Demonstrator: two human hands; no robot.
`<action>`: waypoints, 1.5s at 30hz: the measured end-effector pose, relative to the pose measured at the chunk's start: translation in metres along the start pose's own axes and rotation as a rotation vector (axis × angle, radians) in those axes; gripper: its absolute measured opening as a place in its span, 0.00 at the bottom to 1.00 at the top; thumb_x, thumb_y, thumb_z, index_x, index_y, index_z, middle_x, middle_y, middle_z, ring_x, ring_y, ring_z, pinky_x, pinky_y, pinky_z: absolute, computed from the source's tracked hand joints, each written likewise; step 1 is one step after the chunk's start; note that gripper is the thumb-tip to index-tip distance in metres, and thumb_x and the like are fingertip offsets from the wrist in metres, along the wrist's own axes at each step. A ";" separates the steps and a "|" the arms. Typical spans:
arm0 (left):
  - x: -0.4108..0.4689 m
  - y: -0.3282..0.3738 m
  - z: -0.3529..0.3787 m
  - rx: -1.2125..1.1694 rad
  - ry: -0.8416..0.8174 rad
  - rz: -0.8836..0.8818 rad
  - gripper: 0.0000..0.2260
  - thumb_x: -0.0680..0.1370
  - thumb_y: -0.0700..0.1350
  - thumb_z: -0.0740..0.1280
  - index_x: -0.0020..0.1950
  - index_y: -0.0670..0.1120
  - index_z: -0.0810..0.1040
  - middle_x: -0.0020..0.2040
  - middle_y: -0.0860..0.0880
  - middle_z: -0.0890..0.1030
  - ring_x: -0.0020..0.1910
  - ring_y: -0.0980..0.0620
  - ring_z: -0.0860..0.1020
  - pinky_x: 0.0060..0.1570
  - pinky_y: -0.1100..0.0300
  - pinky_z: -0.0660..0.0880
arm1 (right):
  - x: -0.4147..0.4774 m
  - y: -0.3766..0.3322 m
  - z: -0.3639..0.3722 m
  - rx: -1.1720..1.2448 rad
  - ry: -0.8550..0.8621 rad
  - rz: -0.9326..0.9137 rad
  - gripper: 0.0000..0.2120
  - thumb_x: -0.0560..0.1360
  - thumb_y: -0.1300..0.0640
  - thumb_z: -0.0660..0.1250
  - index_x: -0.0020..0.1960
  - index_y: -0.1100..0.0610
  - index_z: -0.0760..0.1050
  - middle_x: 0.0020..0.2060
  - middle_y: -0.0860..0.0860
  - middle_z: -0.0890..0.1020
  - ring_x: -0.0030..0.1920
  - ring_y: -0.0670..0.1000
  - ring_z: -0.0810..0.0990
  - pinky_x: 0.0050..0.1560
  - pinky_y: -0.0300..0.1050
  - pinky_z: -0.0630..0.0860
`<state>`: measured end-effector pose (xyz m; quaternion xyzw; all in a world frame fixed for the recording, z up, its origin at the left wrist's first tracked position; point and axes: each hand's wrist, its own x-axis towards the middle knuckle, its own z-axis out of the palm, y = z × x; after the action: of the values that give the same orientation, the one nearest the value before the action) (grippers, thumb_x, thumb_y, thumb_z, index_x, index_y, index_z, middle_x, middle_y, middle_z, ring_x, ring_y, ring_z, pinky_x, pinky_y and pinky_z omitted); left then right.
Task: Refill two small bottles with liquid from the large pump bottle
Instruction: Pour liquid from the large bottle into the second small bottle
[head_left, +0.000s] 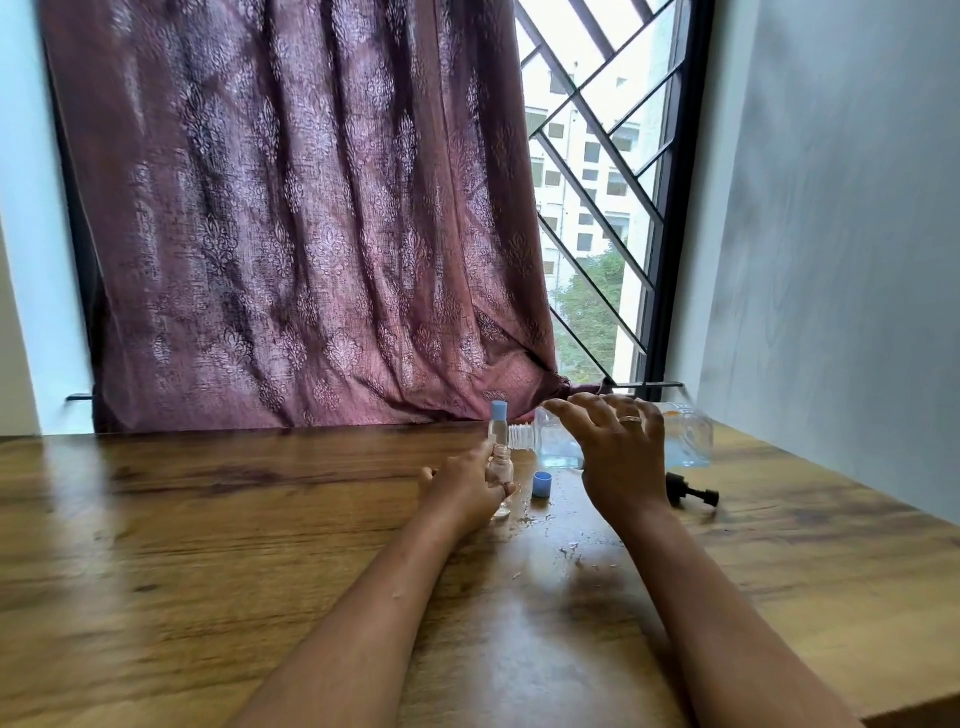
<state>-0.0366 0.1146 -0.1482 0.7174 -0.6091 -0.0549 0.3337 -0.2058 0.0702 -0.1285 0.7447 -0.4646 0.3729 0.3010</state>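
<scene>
My left hand (465, 486) grips a small clear bottle (503, 470) with no cap, standing upright on the wooden table (208, 545). Just behind it stands a second small bottle (497, 423) with a blue cap on. The large clear bottle (685, 436) lies on its side, its open threaded neck pointing left toward the small bottles, with a little bluish liquid inside. My right hand (618, 457) hovers over the large bottle's middle with fingers spread, partly hiding it; whether it touches is unclear. A loose blue cap (542, 484) lies between my hands. The black pump head (693, 493) lies at right.
Spilled droplets (571, 551) wet the table in front of the cap. A maroon curtain (291, 218) hangs right behind the table's far edge, with a barred window (597, 208) at right. A white wall (831, 260) borders the table's right side.
</scene>
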 end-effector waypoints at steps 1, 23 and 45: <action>0.000 0.000 0.000 -0.002 -0.001 0.001 0.25 0.75 0.55 0.65 0.71 0.56 0.64 0.55 0.56 0.82 0.61 0.52 0.75 0.66 0.44 0.60 | 0.000 0.000 0.000 -0.001 0.001 0.000 0.38 0.58 0.73 0.66 0.61 0.42 0.72 0.57 0.48 0.81 0.56 0.58 0.78 0.59 0.54 0.59; -0.002 0.003 -0.002 0.015 -0.009 -0.006 0.26 0.76 0.54 0.64 0.73 0.56 0.61 0.60 0.55 0.79 0.65 0.51 0.72 0.66 0.46 0.60 | 0.001 0.000 0.001 -0.014 0.029 -0.009 0.35 0.61 0.71 0.64 0.61 0.42 0.73 0.57 0.47 0.81 0.57 0.57 0.78 0.60 0.54 0.59; -0.002 0.002 0.000 0.040 -0.004 0.001 0.27 0.76 0.53 0.65 0.73 0.55 0.62 0.64 0.52 0.77 0.66 0.50 0.72 0.68 0.43 0.59 | 0.000 0.002 0.001 -0.011 0.033 -0.026 0.37 0.58 0.71 0.67 0.61 0.43 0.73 0.56 0.47 0.81 0.57 0.56 0.77 0.59 0.55 0.60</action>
<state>-0.0390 0.1164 -0.1472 0.7234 -0.6113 -0.0440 0.3180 -0.2071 0.0686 -0.1285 0.7427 -0.4520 0.3785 0.3176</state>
